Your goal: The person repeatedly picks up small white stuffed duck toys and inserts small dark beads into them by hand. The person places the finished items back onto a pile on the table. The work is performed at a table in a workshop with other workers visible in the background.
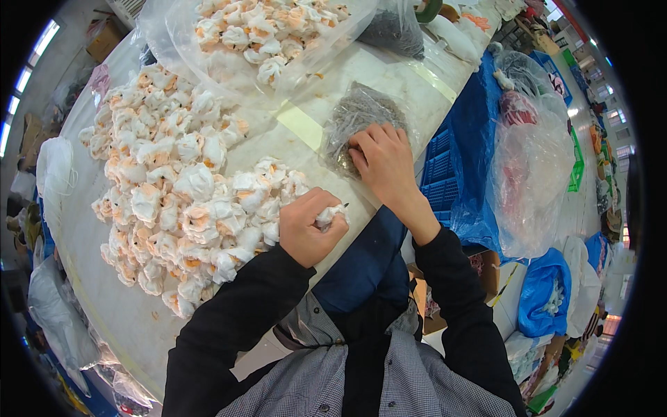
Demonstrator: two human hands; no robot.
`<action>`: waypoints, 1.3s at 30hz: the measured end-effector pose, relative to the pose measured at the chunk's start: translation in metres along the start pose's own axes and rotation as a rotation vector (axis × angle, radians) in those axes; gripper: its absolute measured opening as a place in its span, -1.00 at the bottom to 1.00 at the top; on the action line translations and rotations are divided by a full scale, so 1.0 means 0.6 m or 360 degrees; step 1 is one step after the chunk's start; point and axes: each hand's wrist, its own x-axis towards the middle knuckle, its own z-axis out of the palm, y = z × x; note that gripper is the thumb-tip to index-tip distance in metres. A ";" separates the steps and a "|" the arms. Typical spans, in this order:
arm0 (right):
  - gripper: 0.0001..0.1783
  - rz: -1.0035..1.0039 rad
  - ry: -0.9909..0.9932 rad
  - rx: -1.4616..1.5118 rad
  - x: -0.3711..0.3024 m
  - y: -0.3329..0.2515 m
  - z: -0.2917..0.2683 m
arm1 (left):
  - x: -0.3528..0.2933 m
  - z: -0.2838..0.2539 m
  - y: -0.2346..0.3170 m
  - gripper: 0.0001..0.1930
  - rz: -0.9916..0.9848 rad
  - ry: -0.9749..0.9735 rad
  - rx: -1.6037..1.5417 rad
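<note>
My left hand (309,228) is closed around a small white stuffed fabric piece (328,217), with a thin dark tip sticking out towards the right. Just right of it, my right hand (383,161) reaches over a clear plastic bag (367,104) of small grey-brown bits. Its fingers curl down at the bag's near part, and what they pinch there is hidden. Beside my left hand spreads a big heap of similar white and peach stuffed pieces (198,201), some showing orange spots and dark tips.
A clear bag (274,35) of more such pieces lies at the table's far side, near a bag of dark bits (394,33). Pale yellow tape (300,124) marks the whitish table (104,333). Right of the table stand blue crates (439,163), a large plastic-wrapped bundle (531,167) and a blue bag (544,295).
</note>
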 end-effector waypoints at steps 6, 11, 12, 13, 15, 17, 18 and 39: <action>-0.89 0.0003 -0.0049 0.0021 -0.001 0.001 -0.006 | 0.000 0.001 -0.003 -0.91 0.0014 -0.0004 -0.0005; -0.90 -0.0024 -0.0003 0.0068 -0.004 0.002 -0.004 | 0.001 0.002 -0.002 -0.91 0.0055 0.0003 -0.0025; -0.90 -0.0023 -0.0005 0.0079 -0.004 0.001 -0.005 | 0.001 0.001 -0.002 -0.91 0.0053 -0.0001 -0.0024; -0.90 -0.0022 -0.0007 0.0089 -0.003 0.000 -0.006 | 0.001 0.001 -0.002 -0.91 0.0050 -0.0004 -0.0022; -0.91 -0.0024 -0.0008 0.0105 -0.004 -0.001 -0.007 | 0.001 0.001 -0.001 -0.91 0.0036 -0.0010 -0.0021; -0.91 -0.0032 -0.0005 0.0119 -0.004 -0.002 -0.007 | 0.001 0.001 0.000 -0.92 0.0012 -0.0012 -0.0019; -0.91 -0.0031 -0.0003 0.0129 -0.004 -0.001 -0.007 | 0.001 0.001 0.000 -0.92 0.0014 -0.0015 -0.0018; -0.77 0.0119 0.0035 -0.0025 -0.009 -0.001 -0.003 | 0.002 0.000 -0.001 -0.92 0.0025 -0.0056 -0.0036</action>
